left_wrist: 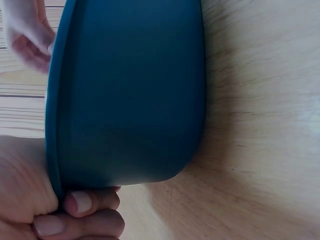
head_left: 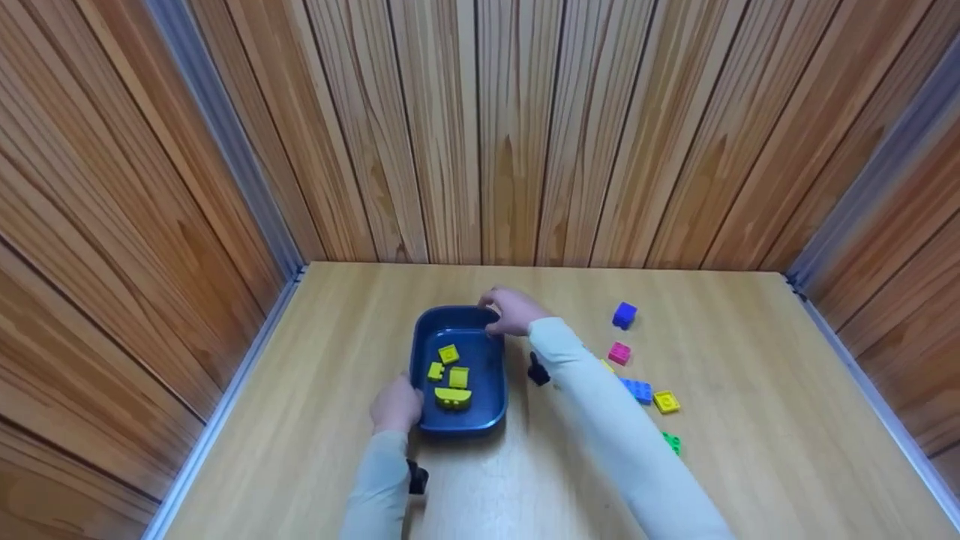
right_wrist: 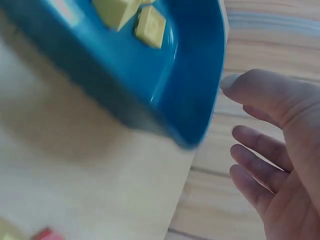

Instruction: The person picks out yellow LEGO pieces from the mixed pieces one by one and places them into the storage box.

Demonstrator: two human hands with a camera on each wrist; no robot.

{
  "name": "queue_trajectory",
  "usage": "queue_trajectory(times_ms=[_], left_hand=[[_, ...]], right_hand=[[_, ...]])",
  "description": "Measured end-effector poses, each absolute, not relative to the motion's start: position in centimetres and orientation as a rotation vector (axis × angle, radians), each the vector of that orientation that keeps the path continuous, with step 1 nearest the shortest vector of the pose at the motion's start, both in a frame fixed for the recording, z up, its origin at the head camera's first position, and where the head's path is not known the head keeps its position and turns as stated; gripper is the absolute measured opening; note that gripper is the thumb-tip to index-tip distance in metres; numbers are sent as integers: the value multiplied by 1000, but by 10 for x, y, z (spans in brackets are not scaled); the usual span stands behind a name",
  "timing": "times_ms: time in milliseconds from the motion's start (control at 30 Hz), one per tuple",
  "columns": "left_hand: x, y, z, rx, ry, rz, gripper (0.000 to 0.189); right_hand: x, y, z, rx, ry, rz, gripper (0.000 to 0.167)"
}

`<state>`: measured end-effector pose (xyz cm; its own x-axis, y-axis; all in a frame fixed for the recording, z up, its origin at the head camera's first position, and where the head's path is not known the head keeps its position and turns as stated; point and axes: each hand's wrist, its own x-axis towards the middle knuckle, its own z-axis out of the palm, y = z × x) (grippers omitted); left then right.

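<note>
A dark blue plastic tray [head_left: 496, 405] stands on the table, holding several yellow toy bricks [head_left: 458, 377]. At its near left side my left hand [head_left: 396, 406] grips the rim; in the left wrist view, curled fingers [left_wrist: 95, 212] close on the edge of the tray's wall [left_wrist: 130, 95]. Beside the far right corner is my right hand [head_left: 514, 312]. The right wrist view shows its fingers [right_wrist: 257, 172] spread and loosely bent, with the thumb tip close to the tray's rim [right_wrist: 212, 107]; whether it touches cannot be told.
Right of the tray lie loose bricks: a dark blue one [head_left: 624, 315], a pink one [head_left: 619, 353], a blue one [head_left: 637, 390], a yellow one [head_left: 667, 402] and a green one [head_left: 672, 442]. My right forearm partly covers some. Wood-panelled walls [head_left: 510, 135] enclose the table [head_left: 322, 360].
</note>
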<state>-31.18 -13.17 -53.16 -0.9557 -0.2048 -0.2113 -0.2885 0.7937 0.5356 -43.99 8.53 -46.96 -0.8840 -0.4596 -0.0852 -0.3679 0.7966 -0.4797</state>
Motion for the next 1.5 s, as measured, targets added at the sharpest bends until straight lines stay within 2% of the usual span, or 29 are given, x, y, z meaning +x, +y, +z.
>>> queue_trajectory(times_ms=[267,667,933,1500], left_hand=[[-314,-137,-526,-395,2835,903,40],[-310,-131,-533,-392,2799,921,37],[-310,-131,-531,-401,2779,940,46],[-309,-131,-530,-389,2767,953,47]], right_hand=[[-436,123,-467,-544,2802,-699,42],[-412,173,-505,-520,2767,-734,38],[-392,186,-525,-601,2709,-770,42],[-376,208,-535,-572,2728,-800,44]])
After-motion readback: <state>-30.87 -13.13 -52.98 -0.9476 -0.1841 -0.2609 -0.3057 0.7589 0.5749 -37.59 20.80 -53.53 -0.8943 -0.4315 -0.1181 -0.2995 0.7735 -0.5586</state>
